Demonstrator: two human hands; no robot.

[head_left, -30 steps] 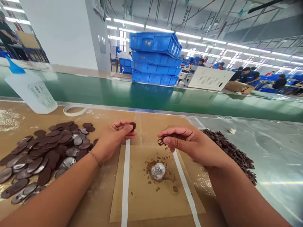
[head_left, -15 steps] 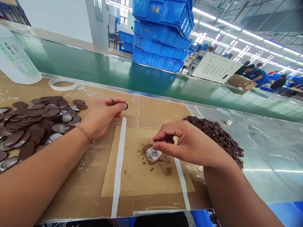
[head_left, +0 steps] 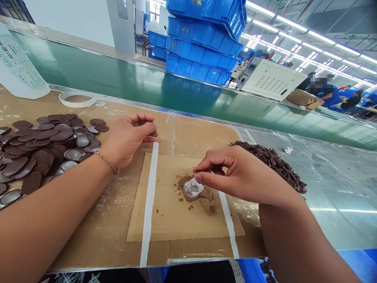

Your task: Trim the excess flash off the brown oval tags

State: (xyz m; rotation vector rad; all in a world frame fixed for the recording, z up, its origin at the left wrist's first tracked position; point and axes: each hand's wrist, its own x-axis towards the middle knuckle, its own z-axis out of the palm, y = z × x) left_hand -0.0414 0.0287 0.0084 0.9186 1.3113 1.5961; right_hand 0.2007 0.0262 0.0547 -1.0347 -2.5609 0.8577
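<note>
bench item: small brown piece pressed at a clear glass knob, second piece waiting in the other hand

right hand [head_left: 235, 175] has thumb and forefinger pinched together over the clear knob [head_left: 193, 188], which stands on the cardboard sheet [head_left: 176, 220] amid brown dust; whatever sits in the pinch is hidden, probably a small piece drawn from the dark scrap heap [head_left: 273, 163] just behind the wrist. left hand [head_left: 129, 137], fingers closed on a small dark disc [head_left: 152, 133], is held above the bench beside the spread of brown oval pieces [head_left: 44, 149]. tape ring [head_left: 77, 98] and white bottle [head_left: 20, 72] stand at the far left edge, near the green conveyor [head_left: 147, 86]. step judged: working a piece at the knob. the next move calls for a steady, centred press and a firm pinch, with the disc held ready.
</note>
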